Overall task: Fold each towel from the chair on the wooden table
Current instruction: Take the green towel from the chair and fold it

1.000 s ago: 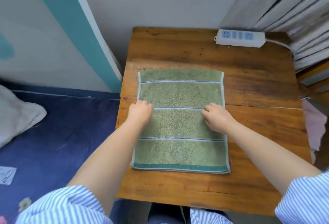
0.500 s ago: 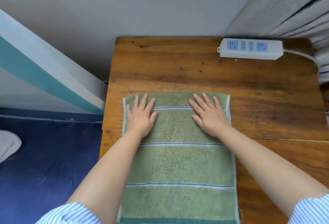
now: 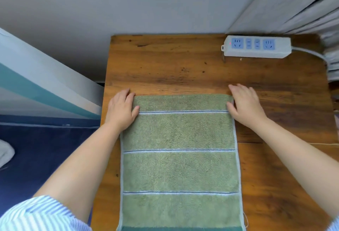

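Observation:
A green towel (image 3: 179, 166) with thin blue-white stripes lies flat on the wooden table (image 3: 165, 65), running from mid-table down past the bottom of the view. My left hand (image 3: 122, 109) rests palm down on the towel's far left corner, fingers spread and partly over the table. At the far right corner my right hand (image 3: 244, 107) lies the same way, palm down, with its thumb on the towel's edge. Neither hand grips the cloth. The chair is out of view.
A white power strip (image 3: 256, 47) with blue sockets lies at the table's far right, its cable running off right. Grey curtains (image 3: 311, 1) hang behind it. A wall stands beyond the table. Dark blue bedding (image 3: 42, 150) lies to the left.
Both hands slid outward from the towel's upper middle to its far corners. The view has moved closer, so the towel's near edge now leaves the frame.

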Tool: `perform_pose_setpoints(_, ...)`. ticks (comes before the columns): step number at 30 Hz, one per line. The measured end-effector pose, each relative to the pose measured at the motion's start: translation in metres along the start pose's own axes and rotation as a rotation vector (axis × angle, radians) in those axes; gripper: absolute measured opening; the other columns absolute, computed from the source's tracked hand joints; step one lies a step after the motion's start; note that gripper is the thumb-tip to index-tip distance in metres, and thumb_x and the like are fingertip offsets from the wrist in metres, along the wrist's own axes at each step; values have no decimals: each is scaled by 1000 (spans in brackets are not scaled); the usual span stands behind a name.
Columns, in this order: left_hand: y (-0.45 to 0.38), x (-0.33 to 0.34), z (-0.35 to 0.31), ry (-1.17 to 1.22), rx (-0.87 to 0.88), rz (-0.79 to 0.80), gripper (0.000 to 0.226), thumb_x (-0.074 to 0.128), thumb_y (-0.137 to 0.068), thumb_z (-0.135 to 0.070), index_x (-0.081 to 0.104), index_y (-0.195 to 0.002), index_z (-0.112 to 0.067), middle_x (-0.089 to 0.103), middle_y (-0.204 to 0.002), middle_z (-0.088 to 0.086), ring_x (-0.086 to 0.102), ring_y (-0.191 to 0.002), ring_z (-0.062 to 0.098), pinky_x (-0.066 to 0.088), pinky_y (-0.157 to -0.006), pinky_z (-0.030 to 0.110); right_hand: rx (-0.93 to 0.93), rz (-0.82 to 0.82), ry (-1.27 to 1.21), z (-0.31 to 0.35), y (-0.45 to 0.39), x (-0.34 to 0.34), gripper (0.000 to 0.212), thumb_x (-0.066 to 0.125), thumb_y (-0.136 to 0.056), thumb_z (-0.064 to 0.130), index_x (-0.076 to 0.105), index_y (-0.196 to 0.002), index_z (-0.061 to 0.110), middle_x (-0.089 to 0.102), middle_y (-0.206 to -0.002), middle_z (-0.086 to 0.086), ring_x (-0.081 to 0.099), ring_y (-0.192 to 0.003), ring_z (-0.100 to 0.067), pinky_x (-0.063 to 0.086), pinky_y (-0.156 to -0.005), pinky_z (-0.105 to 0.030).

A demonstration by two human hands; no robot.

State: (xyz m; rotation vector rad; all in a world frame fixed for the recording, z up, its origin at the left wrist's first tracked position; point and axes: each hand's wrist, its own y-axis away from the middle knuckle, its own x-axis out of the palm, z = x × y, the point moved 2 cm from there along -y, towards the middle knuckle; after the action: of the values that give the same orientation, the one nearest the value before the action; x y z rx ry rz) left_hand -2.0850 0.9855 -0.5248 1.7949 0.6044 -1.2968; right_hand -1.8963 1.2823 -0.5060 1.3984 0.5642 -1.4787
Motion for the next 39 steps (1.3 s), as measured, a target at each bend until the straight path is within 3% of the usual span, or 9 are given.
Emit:
perform_pose_setpoints(4, -14, -18, -7, 46, 4, -42, 33, 52, -87, -14, 57, -119, -5, 60, -115, 17, 50, -108, 34, 41, -90, 40, -54, 106, 132, 17, -14, -10, 53, 52, -82, 10, 41, -134, 8, 54, -122, -14, 46, -116, -30, 34, -98, -42)
perform_pose_setpoints(6, -14, -23, -10, 2, 21, 12, 30, 50, -89, -11, 59, -117, -5, 60, -109, 18, 50, -105, 34, 42, -86, 40, -17, 222, 128, 22, -22, -16, 48, 51, -81, 5, 47, -128, 9, 55, -117, -13, 49, -112, -31, 40, -92, -39)
perform_pose_setpoints(9, -5, -31, -15, -56, 32, 12, 29, 48, -91, -11, 59, -118, -5, 55, -107, 18, 45, -106, 34, 41, -82, 40, 46, 278, 106, 26, -20, -28, 23, 49, -80, 0, 61, -99, 0, 53, -94, -14, 55, -100, -34, 45, -78, -35)
perform_pose_setpoints(14, 37, -45, -12, -34, 103, -127, 23, 46, -91, -6, 60, -109, 0, 59, -108, 19, 49, -104, 35, 41, -85, 41, -91, -19, 35, 23, 25, -43, 18, 55, -80, -4, 66, -95, -5, 55, -100, -21, 47, -100, -36, 44, -78, -41)
perform_pose_setpoints(18, 95, -47, -7, -13, 311, -210, 12, 54, -85, 3, 63, -91, 7, 64, -84, 24, 57, -81, 38, 46, -70, 45, -330, -231, -42, 30, 90, -48, 14, 64, -60, -21, 65, -69, -10, 61, -77, -26, 57, -77, -43, 50, -66, -44)
perform_pose_setpoints(20, 127, -46, -5, -11, 389, -212, 4, 61, -77, 10, 64, -79, 9, 62, -72, 24, 58, -69, 38, 50, -59, 45, -384, -246, -32, 34, 119, -43, 20, 65, -52, -25, 62, -63, -9, 62, -67, -25, 59, -66, -43, 52, -60, -45)
perform_pose_setpoints(24, 178, -40, -3, -97, 524, -168, 20, 75, -55, 17, 60, -60, 5, 57, -55, 19, 56, -49, 31, 45, -42, 33, -340, -243, -17, 40, 168, -31, 20, 63, -52, -26, 62, -64, -10, 61, -65, -26, 58, -62, -42, 50, -56, -43)
perform_pose_setpoints(28, 226, -26, -3, -76, 571, -141, 28, 77, -41, 21, 60, -55, 3, 57, -52, 15, 56, -46, 29, 43, -36, 28, -350, -238, 34, 45, 215, -15, 23, 66, -51, -26, 61, -65, -9, 59, -63, -23, 57, -58, -38, 47, -51, -37)
perform_pose_setpoints(39, 302, 19, -5, -123, 656, -46, 39, 80, -27, 19, 57, -49, -2, 55, -45, 7, 55, -39, 23, 38, -26, 22, -318, -289, 66, 54, 304, 36, 26, 62, -43, -28, 55, -56, -6, 52, -53, -22, 53, -48, -36, 43, -41, -36)
